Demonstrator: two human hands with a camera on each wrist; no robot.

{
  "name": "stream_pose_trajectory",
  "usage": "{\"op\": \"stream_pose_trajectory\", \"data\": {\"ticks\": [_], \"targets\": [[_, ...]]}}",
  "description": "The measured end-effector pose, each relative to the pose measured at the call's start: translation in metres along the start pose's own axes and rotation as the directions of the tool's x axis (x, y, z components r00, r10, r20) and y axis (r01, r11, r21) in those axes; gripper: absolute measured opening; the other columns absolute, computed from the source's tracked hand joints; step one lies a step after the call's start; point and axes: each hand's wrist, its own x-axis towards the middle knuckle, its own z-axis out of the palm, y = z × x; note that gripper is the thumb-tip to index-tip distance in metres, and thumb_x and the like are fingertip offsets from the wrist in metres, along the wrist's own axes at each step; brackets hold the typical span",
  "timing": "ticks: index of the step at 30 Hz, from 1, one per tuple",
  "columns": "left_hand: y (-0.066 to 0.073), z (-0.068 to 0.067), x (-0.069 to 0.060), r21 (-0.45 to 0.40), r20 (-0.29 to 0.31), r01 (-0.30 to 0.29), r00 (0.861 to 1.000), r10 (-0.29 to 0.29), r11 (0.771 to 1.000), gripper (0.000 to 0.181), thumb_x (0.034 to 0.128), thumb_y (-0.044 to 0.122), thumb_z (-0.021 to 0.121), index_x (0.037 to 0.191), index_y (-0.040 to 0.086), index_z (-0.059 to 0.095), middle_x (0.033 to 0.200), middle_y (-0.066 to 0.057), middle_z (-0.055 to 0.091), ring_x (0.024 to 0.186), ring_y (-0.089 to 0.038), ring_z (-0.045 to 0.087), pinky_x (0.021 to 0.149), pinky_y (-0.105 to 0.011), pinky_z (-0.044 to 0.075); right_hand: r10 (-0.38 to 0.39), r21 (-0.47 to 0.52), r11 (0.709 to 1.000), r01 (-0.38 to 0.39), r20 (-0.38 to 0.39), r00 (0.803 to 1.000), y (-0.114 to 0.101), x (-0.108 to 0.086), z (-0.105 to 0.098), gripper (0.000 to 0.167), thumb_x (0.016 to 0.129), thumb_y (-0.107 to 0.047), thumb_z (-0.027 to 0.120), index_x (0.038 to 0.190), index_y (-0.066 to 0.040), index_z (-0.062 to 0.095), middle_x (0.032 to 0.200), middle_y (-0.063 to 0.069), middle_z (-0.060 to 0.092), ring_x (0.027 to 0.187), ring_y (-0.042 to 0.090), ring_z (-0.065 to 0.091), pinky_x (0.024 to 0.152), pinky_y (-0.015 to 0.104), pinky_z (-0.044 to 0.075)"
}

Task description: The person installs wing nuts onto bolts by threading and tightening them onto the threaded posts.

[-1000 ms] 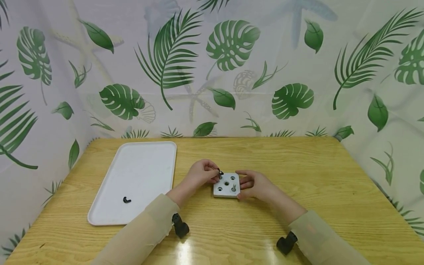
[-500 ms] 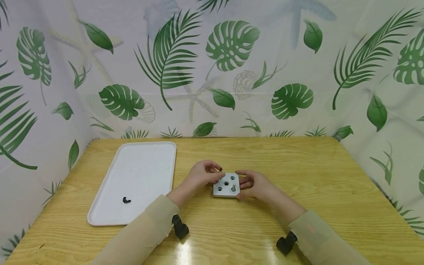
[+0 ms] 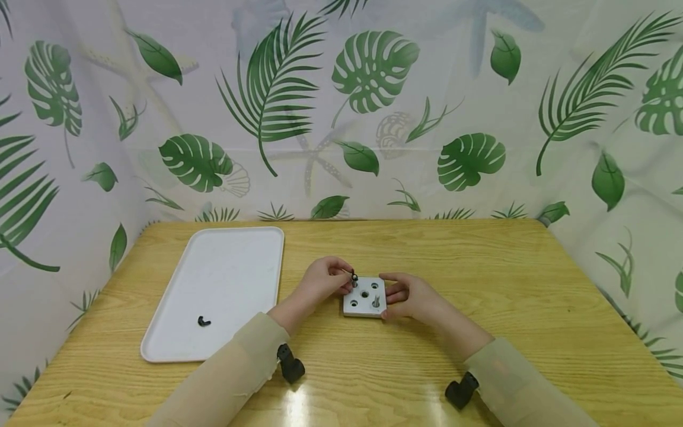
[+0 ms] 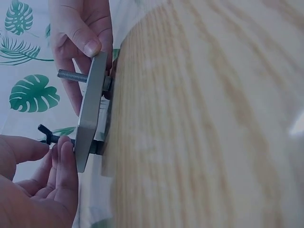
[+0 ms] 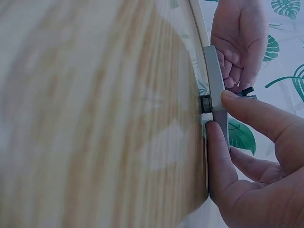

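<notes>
A square metal plate [image 3: 365,305] with several holes sits in the middle of the table in the head view, raised on bolt heads in the wrist views. Two bolts poke up through it; the bare threaded bolt [image 4: 72,75] is on the right hand's side. On the other bolt's end sits a black wing nut [image 4: 46,134]. My left hand [image 3: 324,279] pinches this wing nut between thumb and fingers at the plate's far left corner. Gripping the plate's right edge, my right hand [image 3: 413,296] has its thumb on top and fingertips below.
A white tray [image 3: 235,255] lies to the left on the wooden table [image 3: 480,261]. In it is another small black piece [image 3: 204,321], likely a wing nut. Leaf-printed cloth [image 3: 299,166] walls the back and sides.
The left thumb slid forward across the wing nut half a second ago and has now drawn back. The wing nut stands at a different angle. Plate and right hand stay put.
</notes>
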Motion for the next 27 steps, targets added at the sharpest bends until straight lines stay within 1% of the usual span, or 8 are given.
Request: {"op": "stream_pose_trajectory", "data": {"ticks": [3,9,12,14,16,17,22,27], "targets": [[0.0,0.0004,0.0001,-0.011,-0.009,0.003,1.0,-0.003,1.0,0.015,0.1036,0.0,0.064,0.116,-0.008,0.068,0.093,-0.015,0.073,0.075,-0.012,0.07,0.077,-0.031,0.066,-0.005,-0.012,1.0,0.005,0.001,1.0,0.0,-0.0002,-0.0002,0.085,0.084,0.003,0.087,0.158,0.003,0.044,0.132,0.025,0.065,0.116,0.029,0.068,0.088,0.029,0.06],[-0.0003,0.0006,-0.0007,0.008,-0.003,-0.008,1.0,0.008,1.0,0.013,0.1039,-0.001,0.062,0.113,-0.006,0.07,0.089,-0.011,0.07,0.076,-0.012,0.068,0.075,-0.028,0.065,-0.017,-0.008,1.0,0.017,0.005,1.0,0.0014,-0.0001,-0.0005,0.086,0.085,0.002,0.087,0.158,0.003,0.043,0.135,0.026,0.065,0.117,0.031,0.068,0.09,0.03,0.06],[0.0005,0.0007,-0.0014,0.003,0.006,0.001,1.0,-0.001,1.0,0.018,0.101,-0.003,0.06,0.114,-0.006,0.072,0.09,-0.009,0.069,0.077,-0.011,0.067,0.074,-0.026,0.064,-0.016,-0.003,1.0,0.016,0.003,1.0,0.002,0.0001,-0.0005,0.086,0.085,0.002,0.087,0.158,0.003,0.044,0.135,0.026,0.065,0.117,0.031,0.068,0.09,0.03,0.06],[0.0017,0.0008,-0.002,-0.003,0.017,0.004,1.0,-0.004,1.0,0.022,0.0987,-0.004,0.059,0.116,-0.006,0.072,0.094,-0.011,0.07,0.078,-0.011,0.066,0.075,-0.026,0.064,-0.014,-0.001,1.0,0.014,0.0,1.0,0.002,-0.0001,-0.0004,0.086,0.084,0.002,0.087,0.158,0.003,0.044,0.134,0.026,0.065,0.117,0.03,0.069,0.089,0.029,0.06],[0.0019,0.0006,-0.0018,-0.007,0.027,0.007,1.0,-0.007,1.0,0.026,0.0951,-0.005,0.059,0.118,-0.006,0.072,0.094,-0.01,0.069,0.078,-0.011,0.066,0.075,-0.025,0.063,-0.012,-0.002,1.0,0.012,-0.002,1.0,0.0016,-0.0005,-0.0005,0.085,0.084,0.002,0.087,0.158,0.003,0.044,0.134,0.026,0.065,0.116,0.03,0.069,0.089,0.029,0.06],[0.0018,0.0006,-0.0016,-0.008,0.032,0.007,0.999,-0.007,1.0,0.026,0.0951,-0.004,0.06,0.118,-0.006,0.072,0.095,-0.009,0.068,0.078,-0.011,0.065,0.075,-0.025,0.063,-0.011,-0.003,1.0,0.011,-0.003,1.0,0.0012,-0.0008,-0.0005,0.085,0.084,0.002,0.087,0.158,0.003,0.044,0.134,0.026,0.065,0.116,0.03,0.069,0.089,0.029,0.06],[0.0007,0.0007,-0.0007,0.007,0.032,0.002,0.999,-0.002,1.0,0.022,0.1001,-0.003,0.06,0.118,-0.006,0.073,0.094,-0.01,0.069,0.078,-0.01,0.063,0.074,-0.023,0.061,-0.003,-0.004,1.0,0.003,-0.006,1.0,-0.0011,-0.002,-0.0002,0.085,0.085,0.003,0.087,0.158,0.003,0.044,0.134,0.026,0.065,0.116,0.03,0.068,0.089,0.029,0.059],[0.0003,0.0016,0.0002,0.011,0.004,0.006,1.0,-0.006,1.0,0.02,0.1015,0.0,0.064,0.12,-0.006,0.07,0.093,-0.011,0.071,0.078,-0.01,0.067,0.077,-0.027,0.064,-0.001,-0.006,1.0,0.001,-0.005,1.0,-0.002,-0.0023,0.0,0.085,0.085,0.003,0.086,0.158,0.003,0.044,0.133,0.026,0.065,0.116,0.03,0.068,0.088,0.028,0.059]]}}
